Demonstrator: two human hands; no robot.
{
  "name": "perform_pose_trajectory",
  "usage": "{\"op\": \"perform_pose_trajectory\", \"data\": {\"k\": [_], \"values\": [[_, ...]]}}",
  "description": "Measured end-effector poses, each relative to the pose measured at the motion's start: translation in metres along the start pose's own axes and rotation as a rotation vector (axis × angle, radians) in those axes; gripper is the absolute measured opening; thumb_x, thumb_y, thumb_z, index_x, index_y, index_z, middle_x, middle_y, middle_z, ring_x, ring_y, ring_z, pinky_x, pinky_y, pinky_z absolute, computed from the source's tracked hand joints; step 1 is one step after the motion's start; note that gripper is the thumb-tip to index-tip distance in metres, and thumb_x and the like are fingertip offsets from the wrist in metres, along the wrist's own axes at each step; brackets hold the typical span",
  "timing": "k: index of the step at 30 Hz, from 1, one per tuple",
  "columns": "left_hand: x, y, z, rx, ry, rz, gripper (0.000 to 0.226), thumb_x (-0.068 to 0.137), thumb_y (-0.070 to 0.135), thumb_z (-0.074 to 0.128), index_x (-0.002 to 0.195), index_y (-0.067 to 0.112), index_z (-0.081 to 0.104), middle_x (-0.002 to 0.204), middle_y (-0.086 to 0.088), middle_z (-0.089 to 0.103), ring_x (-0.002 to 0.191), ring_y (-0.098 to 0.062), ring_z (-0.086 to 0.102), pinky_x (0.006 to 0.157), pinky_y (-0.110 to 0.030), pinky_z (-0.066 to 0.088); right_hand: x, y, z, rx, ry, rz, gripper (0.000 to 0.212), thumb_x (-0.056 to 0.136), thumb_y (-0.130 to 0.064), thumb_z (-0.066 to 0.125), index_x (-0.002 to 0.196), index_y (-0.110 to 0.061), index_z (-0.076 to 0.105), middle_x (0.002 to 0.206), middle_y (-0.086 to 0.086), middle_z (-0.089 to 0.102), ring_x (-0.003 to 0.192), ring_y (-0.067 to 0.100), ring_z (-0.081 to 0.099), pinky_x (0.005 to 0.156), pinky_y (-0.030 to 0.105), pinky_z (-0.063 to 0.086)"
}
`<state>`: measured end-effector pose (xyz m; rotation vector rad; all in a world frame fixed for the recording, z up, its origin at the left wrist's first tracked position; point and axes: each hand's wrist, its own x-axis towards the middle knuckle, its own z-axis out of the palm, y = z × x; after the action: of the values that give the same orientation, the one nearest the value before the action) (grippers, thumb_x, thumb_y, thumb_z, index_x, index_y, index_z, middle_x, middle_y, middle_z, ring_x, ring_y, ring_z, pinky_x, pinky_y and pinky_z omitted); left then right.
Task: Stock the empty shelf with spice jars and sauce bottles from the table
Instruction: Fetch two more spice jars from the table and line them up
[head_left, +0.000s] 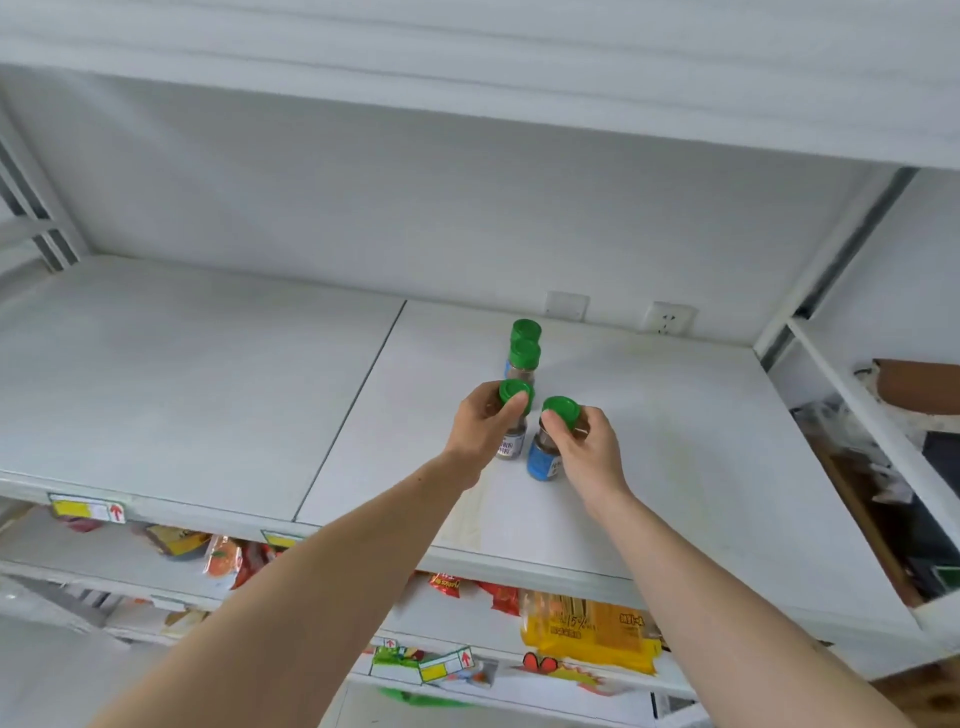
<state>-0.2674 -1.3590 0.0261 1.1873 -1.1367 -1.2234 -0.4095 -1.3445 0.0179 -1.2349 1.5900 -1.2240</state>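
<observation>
White shelf (649, 441) is mostly bare: two small green-capped spice jars (523, 349) stand at the back. Left hand (480, 426) and right hand (584, 447) each grip another jar. Many more probably wait.

Four green-capped spice jars (523, 358); two hands (483, 431).

Bright, even, soft light; faint shadows; wide-angle bending and blur at edges.

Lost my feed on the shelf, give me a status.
Left hand and right hand each grip a green-capped spice jar on the shelf. Two jars already stand behind. Nothing in the way.
</observation>
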Motion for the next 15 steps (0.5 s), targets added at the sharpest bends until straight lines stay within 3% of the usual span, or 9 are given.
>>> {"op": "perform_pose_trajectory", "data": {"k": [5, 10, 13, 15], "values": [[0.01, -0.005, 0.003, -0.001, -0.012, -0.01, 0.024, 0.093, 0.022, 0.064, 0.114, 0.009, 0.062, 0.1, -0.005, 0.068, 0.087, -0.011, 0.065, 0.072, -0.014, 0.054, 0.005, -0.001, 0.006, 0.02, -0.007, -0.003, 0.032, 0.083, -0.033, 0.074, 0.105, -0.016, 0.057, 0.097, -0.006, 0.066, 0.088, 0.007, 0.064, 0.074, 0.019, 0.048], [0.014, -0.012, -0.002, -0.011, -0.052, -0.01, 0.027, 0.091, 0.024, 0.066, 0.115, 0.013, 0.062, 0.107, -0.001, 0.071, 0.102, -0.013, 0.066, 0.09, -0.026, 0.054, 0.003, -0.002, 0.003, 0.049, -0.051, 0.062, 0.042, 0.076, -0.042, 0.079, 0.105, -0.023, 0.057, 0.102, -0.009, 0.067, 0.094, 0.002, 0.065, 0.078, 0.02, 0.05], [0.015, -0.017, -0.004, 0.0, -0.066, -0.003, 0.031, 0.09, 0.027, 0.068, 0.117, 0.014, 0.062, 0.111, 0.0, 0.071, 0.107, -0.013, 0.065, 0.095, -0.03, 0.051, 0.006, -0.013, -0.001, 0.038, -0.029, 0.076, 0.039, 0.086, -0.051, 0.066, 0.108, -0.019, 0.06, 0.104, -0.008, 0.065, 0.095, 0.003, 0.061, 0.074, 0.018, 0.044], [0.015, -0.018, -0.006, 0.011, -0.073, -0.023, 0.034, 0.089, 0.035, 0.068, 0.115, 0.015, 0.063, 0.11, -0.002, 0.071, 0.106, -0.013, 0.065, 0.095, -0.032, 0.051, 0.012, -0.024, -0.003, 0.006, -0.043, 0.104, 0.048, 0.095, -0.056, 0.045, 0.11, -0.015, 0.065, 0.105, -0.003, 0.065, 0.096, 0.013, 0.059, 0.078, 0.026, 0.041]]}}
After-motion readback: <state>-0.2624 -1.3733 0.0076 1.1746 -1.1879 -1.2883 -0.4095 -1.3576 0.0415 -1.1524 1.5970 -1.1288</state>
